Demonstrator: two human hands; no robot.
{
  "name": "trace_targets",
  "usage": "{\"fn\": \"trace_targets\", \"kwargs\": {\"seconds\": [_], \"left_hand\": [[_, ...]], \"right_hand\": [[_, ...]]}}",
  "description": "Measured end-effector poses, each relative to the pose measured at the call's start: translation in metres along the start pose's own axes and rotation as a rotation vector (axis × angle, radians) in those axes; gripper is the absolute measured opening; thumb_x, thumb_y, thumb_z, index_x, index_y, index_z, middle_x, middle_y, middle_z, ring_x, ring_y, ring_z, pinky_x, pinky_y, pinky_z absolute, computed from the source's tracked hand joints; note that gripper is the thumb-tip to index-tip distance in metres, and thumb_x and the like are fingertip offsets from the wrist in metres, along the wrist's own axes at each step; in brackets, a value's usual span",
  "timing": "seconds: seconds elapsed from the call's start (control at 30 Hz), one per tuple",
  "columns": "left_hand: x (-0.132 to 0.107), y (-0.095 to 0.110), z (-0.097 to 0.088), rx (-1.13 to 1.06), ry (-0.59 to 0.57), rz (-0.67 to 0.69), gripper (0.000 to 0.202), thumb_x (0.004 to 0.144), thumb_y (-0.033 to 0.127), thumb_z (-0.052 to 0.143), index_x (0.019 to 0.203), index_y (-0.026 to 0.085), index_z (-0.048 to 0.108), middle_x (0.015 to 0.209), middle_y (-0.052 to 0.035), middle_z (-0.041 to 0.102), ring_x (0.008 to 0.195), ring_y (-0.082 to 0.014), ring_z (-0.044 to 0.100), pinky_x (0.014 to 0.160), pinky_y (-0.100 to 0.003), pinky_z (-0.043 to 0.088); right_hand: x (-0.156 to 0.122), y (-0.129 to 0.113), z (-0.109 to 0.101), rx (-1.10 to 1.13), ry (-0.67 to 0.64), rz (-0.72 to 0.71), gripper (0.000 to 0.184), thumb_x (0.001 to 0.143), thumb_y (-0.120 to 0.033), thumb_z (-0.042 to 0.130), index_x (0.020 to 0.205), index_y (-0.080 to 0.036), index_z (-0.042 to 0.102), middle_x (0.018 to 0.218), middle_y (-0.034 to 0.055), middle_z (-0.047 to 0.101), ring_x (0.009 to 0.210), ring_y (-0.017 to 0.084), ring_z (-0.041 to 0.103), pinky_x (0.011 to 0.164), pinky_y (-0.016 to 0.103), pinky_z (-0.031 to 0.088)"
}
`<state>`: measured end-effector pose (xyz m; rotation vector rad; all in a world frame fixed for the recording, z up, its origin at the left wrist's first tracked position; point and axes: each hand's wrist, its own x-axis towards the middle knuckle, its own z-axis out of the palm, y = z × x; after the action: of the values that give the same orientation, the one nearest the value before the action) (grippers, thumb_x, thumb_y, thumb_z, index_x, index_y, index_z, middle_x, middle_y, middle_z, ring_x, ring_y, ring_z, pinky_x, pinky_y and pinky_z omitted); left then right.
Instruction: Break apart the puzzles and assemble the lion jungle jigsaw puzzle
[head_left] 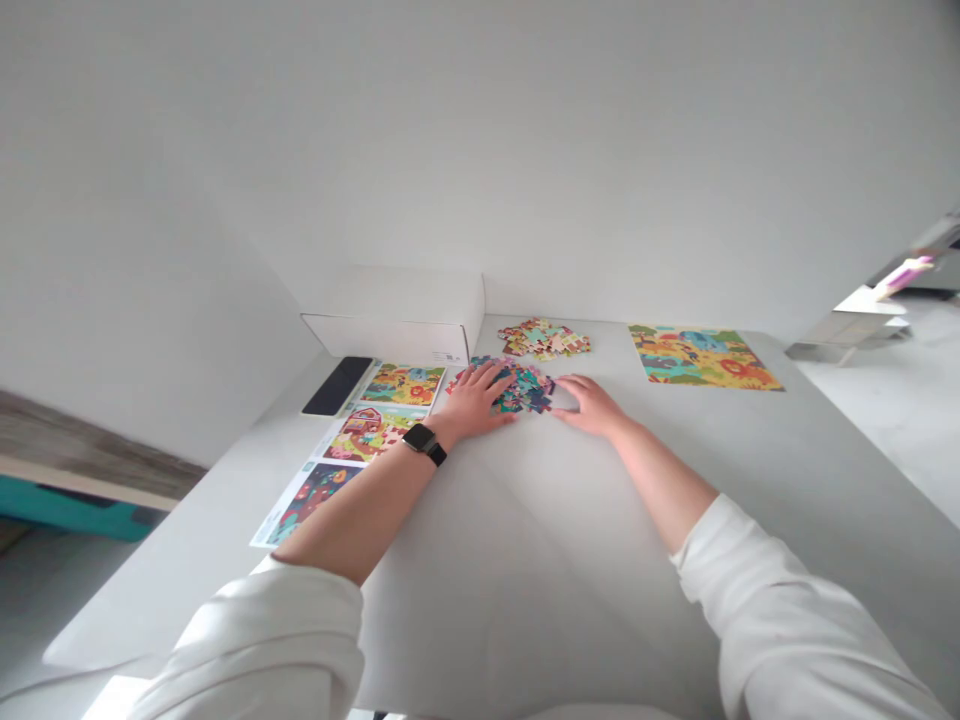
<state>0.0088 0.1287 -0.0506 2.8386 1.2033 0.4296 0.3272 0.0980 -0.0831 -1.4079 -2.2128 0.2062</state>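
1. A light grey table point(562, 580) is seen from above, with two bare forearms stretched across it from pushed-up white sleeves point(780, 610).
2. Near the far side of the table, a heap of dark puzzle pieces point(529, 390), mottled in teal, purple and pink, is flanked by both hands.
3. The left hand point(476, 400) is laid palm down over the heap's left part, its fingers spread and some pieces covered; whether any piece is gripped beneath it cannot be told.
4. The right hand point(589, 405) is placed at the heap's right edge, thumb and fingers parted widely, with no piece seen to be held.
5. A black watch point(424, 443) is worn on the left wrist.
6. Just behind the dark heap, a paler heap of puzzle pieces point(544, 340) is set near the wall.
7. To the right, well apart from both heaps, a yellow animal picture point(705, 358) is laid flat.
8. To the left, a sheet point(382, 430) printed with three colourful scenes is partly hidden by the left forearm; a dark-screened device point(337, 386) is placed beside its far end, and a white box point(390, 335) is stood behind.
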Motion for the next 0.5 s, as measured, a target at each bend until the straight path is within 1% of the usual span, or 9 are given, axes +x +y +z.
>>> {"fn": "trace_targets", "kwargs": {"seconds": [0.07,0.23,0.37,0.43,0.5], "left_hand": [[0.005,0.002,0.004,-0.006,-0.003,0.002,0.074,0.095,0.061,0.066,0.162,0.032,0.050,0.173,-0.0093,0.040,0.161,-0.0361,0.033,0.135,-0.059,0.019],[0.015,-0.003,0.007,-0.012,0.025,0.010,0.077,0.092,0.066,0.068,0.159,0.028,0.054,0.169,-0.0103,0.046,0.158,-0.0349,0.038,0.134,-0.057,0.022],[0.015,-0.004,0.006,0.006,0.021,0.042,0.074,0.095,0.062,0.065,0.158,0.026,0.055,0.166,-0.0114,0.050,0.157,-0.0345,0.040,0.134,-0.057,0.021],[0.015,-0.001,0.006,0.004,0.037,0.061,0.070,0.097,0.056,0.063,0.159,0.026,0.054,0.166,-0.0119,0.050,0.157,-0.0350,0.039,0.134,-0.059,0.020],[0.017,0.007,0.007,-0.012,0.069,0.083,0.066,0.098,0.052,0.061,0.158,0.025,0.054,0.165,-0.0129,0.050,0.156,-0.0361,0.039,0.134,-0.061,0.019]], "right_hand": [[-0.001,-0.003,0.002,-0.021,-0.012,-0.012,0.065,0.091,-0.051,0.075,0.149,-0.023,0.065,0.148,0.0146,0.067,0.140,0.035,0.058,0.123,0.056,0.045],[0.011,-0.013,0.008,-0.041,-0.020,0.021,0.053,0.094,-0.048,0.073,0.142,-0.026,0.071,0.147,0.0126,0.069,0.140,0.036,0.060,0.122,0.059,0.045],[0.012,-0.017,0.009,-0.071,-0.056,0.052,0.054,0.098,-0.045,0.070,0.148,-0.027,0.067,0.154,0.0115,0.064,0.145,0.037,0.056,0.124,0.062,0.041],[0.011,-0.020,0.009,-0.081,-0.083,0.063,0.056,0.100,-0.044,0.067,0.153,-0.029,0.062,0.158,0.0100,0.060,0.150,0.038,0.051,0.125,0.066,0.037],[0.011,-0.021,0.009,-0.073,-0.082,0.067,0.057,0.100,-0.042,0.067,0.156,-0.029,0.059,0.161,0.0095,0.058,0.152,0.038,0.049,0.126,0.066,0.036]]}}
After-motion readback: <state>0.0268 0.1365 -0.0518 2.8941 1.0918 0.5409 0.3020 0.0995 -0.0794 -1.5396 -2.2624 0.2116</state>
